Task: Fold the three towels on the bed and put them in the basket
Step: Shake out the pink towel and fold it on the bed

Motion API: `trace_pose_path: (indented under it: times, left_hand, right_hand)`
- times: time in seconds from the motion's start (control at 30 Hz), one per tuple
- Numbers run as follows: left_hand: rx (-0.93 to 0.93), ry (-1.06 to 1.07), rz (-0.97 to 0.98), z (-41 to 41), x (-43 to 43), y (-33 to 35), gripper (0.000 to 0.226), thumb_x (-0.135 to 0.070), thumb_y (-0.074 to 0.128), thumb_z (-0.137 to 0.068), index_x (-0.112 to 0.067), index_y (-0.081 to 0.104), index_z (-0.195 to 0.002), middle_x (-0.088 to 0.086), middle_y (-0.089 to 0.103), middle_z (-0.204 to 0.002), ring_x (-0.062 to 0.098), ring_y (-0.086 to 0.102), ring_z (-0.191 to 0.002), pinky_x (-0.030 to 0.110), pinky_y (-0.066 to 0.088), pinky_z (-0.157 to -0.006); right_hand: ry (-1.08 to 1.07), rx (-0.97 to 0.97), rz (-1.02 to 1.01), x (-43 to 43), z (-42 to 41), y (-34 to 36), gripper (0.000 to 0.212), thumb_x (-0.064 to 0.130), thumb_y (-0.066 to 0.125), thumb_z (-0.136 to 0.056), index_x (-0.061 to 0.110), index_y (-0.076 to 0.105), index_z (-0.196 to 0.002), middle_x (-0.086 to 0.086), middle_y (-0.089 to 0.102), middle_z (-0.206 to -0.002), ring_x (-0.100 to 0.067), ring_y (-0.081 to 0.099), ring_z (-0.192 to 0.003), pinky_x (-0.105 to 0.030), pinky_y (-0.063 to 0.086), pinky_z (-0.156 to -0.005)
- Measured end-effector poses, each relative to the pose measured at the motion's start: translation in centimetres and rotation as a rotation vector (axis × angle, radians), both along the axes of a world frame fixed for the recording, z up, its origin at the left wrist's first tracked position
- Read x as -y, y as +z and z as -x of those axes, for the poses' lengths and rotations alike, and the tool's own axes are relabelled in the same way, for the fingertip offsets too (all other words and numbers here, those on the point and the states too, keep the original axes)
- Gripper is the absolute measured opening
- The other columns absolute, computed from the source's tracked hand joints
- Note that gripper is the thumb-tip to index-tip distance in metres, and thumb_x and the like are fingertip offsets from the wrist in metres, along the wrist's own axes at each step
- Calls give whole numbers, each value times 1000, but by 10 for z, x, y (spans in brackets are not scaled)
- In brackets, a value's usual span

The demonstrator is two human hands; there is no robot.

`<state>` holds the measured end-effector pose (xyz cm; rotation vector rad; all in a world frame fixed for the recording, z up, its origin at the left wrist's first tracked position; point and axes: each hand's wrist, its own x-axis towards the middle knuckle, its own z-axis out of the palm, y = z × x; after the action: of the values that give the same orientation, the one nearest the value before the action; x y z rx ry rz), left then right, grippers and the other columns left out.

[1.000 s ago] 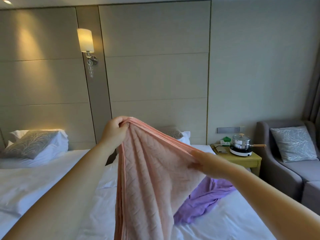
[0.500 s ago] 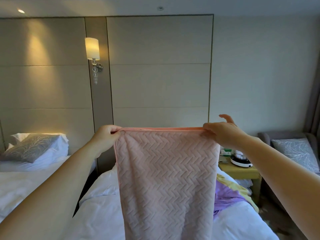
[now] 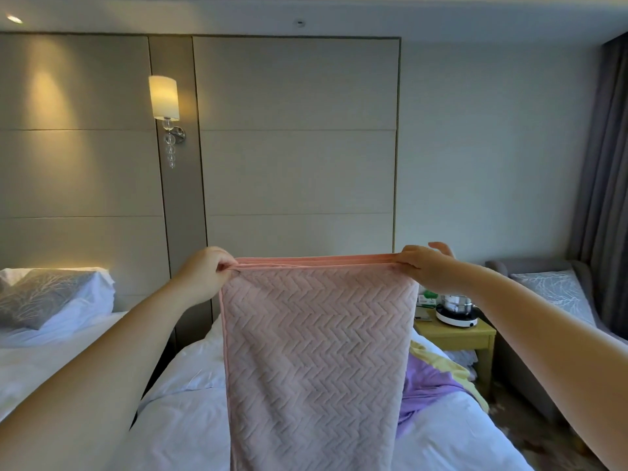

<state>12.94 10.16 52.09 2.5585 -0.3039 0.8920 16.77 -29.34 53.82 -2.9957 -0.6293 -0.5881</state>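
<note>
A pink towel with a herringbone weave hangs stretched in front of me, doubled over so several edges lie together along its top. My left hand pinches its top left corner and my right hand pinches its top right corner, some fingers raised. The towel's lower end runs out of view at the bottom. Behind it on the white bed lie a purple towel and a yellow towel, both partly hidden. No basket is in view.
A second bed with a grey patterned pillow stands at the left. A yellow bedside table with a pot on a small cooker is at the right, beside a grey sofa and a curtain.
The bunched pink towel has been pulled taut: my right hand moved up and to the right, and the towel now hangs flat between both hands. My view has risen.
</note>
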Motion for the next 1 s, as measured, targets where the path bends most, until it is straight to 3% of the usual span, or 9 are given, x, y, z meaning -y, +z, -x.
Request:
trace_pose_path:
  times: [0.13, 0.23, 0.43, 0.57, 0.67, 0.73, 0.8, 0.93, 1.0]
  left_hand:
    - [-10, 32, 43, -4, 0, 0, 10, -9, 66, -87, -12, 74, -81, -1, 63, -86, 13, 54, -76, 23, 36, -64]
    - [-10, 63, 109, -8, 2, -1, 8, -12, 67, -86, -16, 73, -82, -5, 63, -84, 14, 56, -79, 24, 35, -66]
    - [-22, 56, 222, -14, 3, -2, 8, -17, 72, -84, -15, 73, -91, -6, 67, -84, 8, 59, -77, 18, 37, -65]
    - [27, 50, 281, -14, 2, -1, 11, -18, 74, -81, -22, 64, -82, -3, 67, -85, 8, 58, -75, 22, 40, -65]
    - [49, 59, 301, -20, -2, -6, 18, -20, 72, -83, -26, 55, -81, -3, 64, -85, 14, 59, -79, 28, 43, -71]
    - [23, 42, 247, -30, 0, -13, 14, -21, 67, -88, -24, 57, -97, -5, 64, -88, 15, 59, -81, 28, 42, -75]
    - [-13, 59, 168, -43, 1, -20, 25, -15, 60, -92, -15, 59, -117, 2, 64, -99, 22, 60, -92, 30, 43, -82]
    - [-96, 152, -12, -76, -1, -37, 24, -10, 48, -96, -12, 64, -114, 12, 58, -112, 29, 54, -105, 33, 40, -85]
    - [-111, 220, -46, -92, 0, -42, 25, -16, 44, -98, -17, 62, -116, 9, 56, -116, 28, 52, -107, 32, 37, -80]
  right_hand:
    - [62, -24, -138, -3, 4, 7, 30, 32, 45, -98, 22, 61, -121, 2, 57, -108, -18, 51, -103, -38, 31, -104]
    - [89, 5, -222, -6, 5, 8, 23, 24, 60, -90, 12, 68, -108, -5, 61, -103, -21, 55, -95, -32, 44, -90]
    - [64, 85, -373, -8, 0, 1, 12, 13, 71, -81, 11, 59, -80, -1, 51, -88, -21, 51, -84, -15, 35, -63]
    - [45, 147, -495, -2, -4, -4, 22, 20, 77, -76, 12, 57, -80, 0, 42, -107, -19, 43, -100, -23, 38, -89]
    - [-15, 28, -532, 4, -11, -6, 28, 31, 76, -77, 10, 58, -81, -2, 56, -91, -18, 51, -85, -25, 42, -71]
    - [-36, -24, -550, 2, -17, -12, 30, 32, 76, -77, 9, 58, -77, -2, 55, -74, -16, 49, -69, -24, 37, -56]
    - [-37, -55, -579, 0, -26, -21, 30, 31, 77, -76, 6, 61, -79, -4, 57, -73, -15, 49, -67, -26, 39, -57]
    - [-13, -136, -546, 4, -53, -33, 20, 18, 73, -81, 6, 68, -96, -9, 67, -92, -21, 59, -82, -27, 44, -72]
    - [-32, -115, -547, 3, -71, -37, 18, 15, 71, -82, 8, 68, -97, -8, 67, -93, -18, 58, -79, -25, 42, -68]
